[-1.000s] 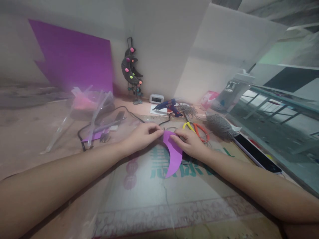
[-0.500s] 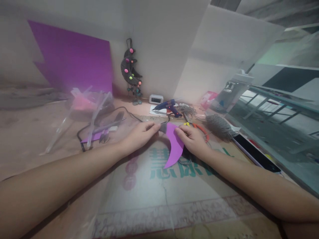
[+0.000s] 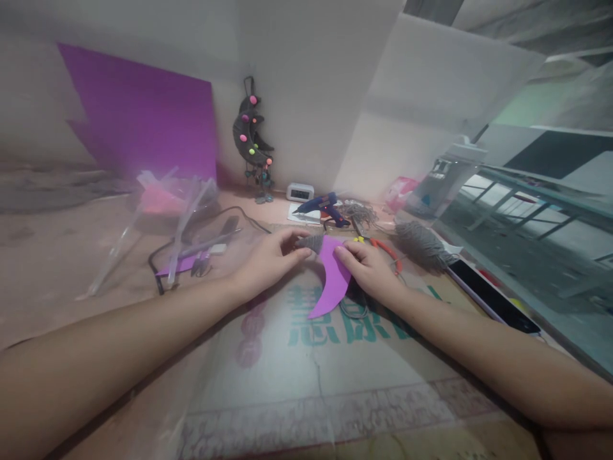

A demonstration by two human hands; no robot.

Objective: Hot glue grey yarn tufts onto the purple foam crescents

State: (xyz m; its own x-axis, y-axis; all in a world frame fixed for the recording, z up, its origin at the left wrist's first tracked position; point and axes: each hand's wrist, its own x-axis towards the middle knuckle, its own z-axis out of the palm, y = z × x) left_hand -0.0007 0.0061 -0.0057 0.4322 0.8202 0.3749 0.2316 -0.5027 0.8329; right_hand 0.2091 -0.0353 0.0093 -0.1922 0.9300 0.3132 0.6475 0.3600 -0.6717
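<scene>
— Swung leftward and slightly upward since the earlier frame is the bare tip of a thin purple crescent cut from flat sheet (image 3: 334,278); loosened from its pinch is the left hand (image 3: 268,259). Where is the piece held?

— Between both hands, above a pale board printed with green characters (image 3: 280,380). Its outer edge is pinched by the right hand (image 3: 371,267), thumb over the face. The left thumb and forefinger are parted around the wrapped end; whether it is touched there cannot be told.

— How is the step best done?

— Winding seems to be in hand. Turns are best laid snugly side by side under even tension, with the right-hand pinch kept light so that the sheet is not creased.

— And its look?

— Its upper horn is covered in close-wound grey yarn (image 3: 312,243); below, smooth bright purple is exposed, curved to a sharp point.
</scene>
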